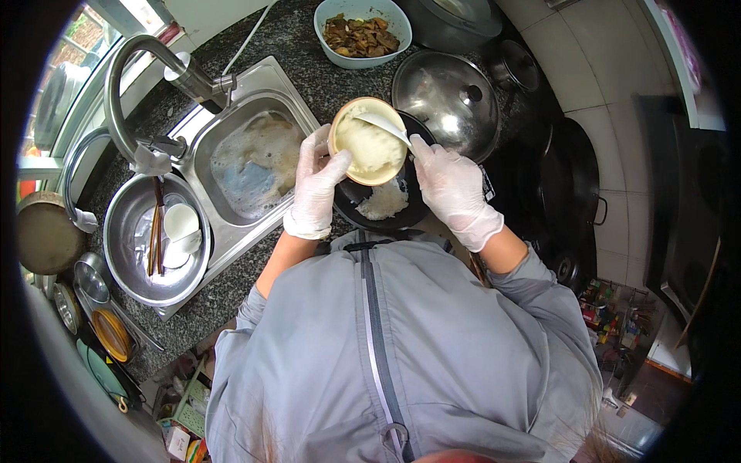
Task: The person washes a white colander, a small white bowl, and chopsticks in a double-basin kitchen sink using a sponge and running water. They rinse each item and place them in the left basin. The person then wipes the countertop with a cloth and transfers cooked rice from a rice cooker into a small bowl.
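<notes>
Both of my hands wear thin translucent gloves. My left hand [317,182] grips the side of a cream-coloured bowl [343,122], its thumb over the rim. Pale, rice-like food [373,147] covers the inside of the bowl. My right hand [448,188] holds a white spoon [385,125] by its handle, with the spoon's head inside the bowl. Below the bowl sits a dark pan [347,202], partly hidden by the bowl and my right hand. A clump of white cooked rice [383,201] lies in the pan.
A sink [255,162] with foamy water is at left, under a faucet [124,104]. A metal basin [133,286] holds chopsticks and white dishes. Behind the pan are a metal lid [446,98] and a light-blue bowl of cooked food [362,37]. A black wok [570,173] stands at right.
</notes>
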A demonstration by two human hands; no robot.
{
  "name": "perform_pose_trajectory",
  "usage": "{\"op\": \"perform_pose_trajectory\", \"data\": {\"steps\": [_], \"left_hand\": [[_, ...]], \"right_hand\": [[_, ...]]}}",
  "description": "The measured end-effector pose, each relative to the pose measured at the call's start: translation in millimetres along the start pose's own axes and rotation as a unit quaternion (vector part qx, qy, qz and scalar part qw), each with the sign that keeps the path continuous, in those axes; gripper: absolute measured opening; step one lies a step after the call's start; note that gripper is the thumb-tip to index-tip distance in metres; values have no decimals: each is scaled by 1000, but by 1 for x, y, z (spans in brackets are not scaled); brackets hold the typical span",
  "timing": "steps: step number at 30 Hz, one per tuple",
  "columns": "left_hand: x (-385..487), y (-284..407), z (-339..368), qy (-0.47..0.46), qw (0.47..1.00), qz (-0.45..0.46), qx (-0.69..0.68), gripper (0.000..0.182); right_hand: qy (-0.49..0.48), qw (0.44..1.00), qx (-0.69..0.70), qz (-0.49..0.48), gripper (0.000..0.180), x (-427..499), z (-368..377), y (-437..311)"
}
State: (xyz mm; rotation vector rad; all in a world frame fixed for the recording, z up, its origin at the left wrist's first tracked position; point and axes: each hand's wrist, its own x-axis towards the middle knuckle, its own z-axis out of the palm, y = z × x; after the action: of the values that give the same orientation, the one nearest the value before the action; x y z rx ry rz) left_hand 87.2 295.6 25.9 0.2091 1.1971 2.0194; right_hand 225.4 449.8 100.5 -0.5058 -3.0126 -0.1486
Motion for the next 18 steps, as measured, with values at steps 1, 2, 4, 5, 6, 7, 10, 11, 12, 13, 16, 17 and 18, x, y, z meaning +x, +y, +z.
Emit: {"op": "perform_pose_trajectory", "data": {"steps": [1,2,4,5,6,7,10,11,12,13,16,17,18], "left_hand": [[0,-2,1,-4,1000,-10,6,63],[1,-3,0,12,1000,-15,21,60],[4,-5,-7,13,1000,-8,12,58],[6,-5,-12,9,1000,-3,3,58],[10,-7,-16,12,1000,15,17,57],[17,-10,-20,8,999,40,1,57],[34,-18,-31,-4,993,100,61,59],[38,-22,-34,-3,990,112,90,59],[42,-24,-36,4,986,113,123,59],[45,-25,-37,-1,984,126,125,59],[46,-25,-39,3,987,117,112,58],[46,-23,-39,13,990,109,84,58],[44,-22,-39,22,994,97,53,57]], "right_hand": [[1,1000,-2,10,29,-1,1,-1],[-8,1000,-6,18,30,-2,-1,0],[9,1000,-16,25,33,-7,-10,7],[15,999,1,28,31,-10,-17,13],[10,999,25,46,31,-12,-22,18],[38,997,56,46,31,-12,-25,22],[-98,992,45,65,19,-9,-23,26],[-154,985,27,73,17,-6,-20,26],[-184,981,16,61,16,-2,-15,25],[-172,983,36,52,17,1,-12,26],[-175,977,97,68,21,6,-7,35],[-179,974,93,100,22,6,-8,40],[-153,981,63,103,20,6,-6,45]]}}
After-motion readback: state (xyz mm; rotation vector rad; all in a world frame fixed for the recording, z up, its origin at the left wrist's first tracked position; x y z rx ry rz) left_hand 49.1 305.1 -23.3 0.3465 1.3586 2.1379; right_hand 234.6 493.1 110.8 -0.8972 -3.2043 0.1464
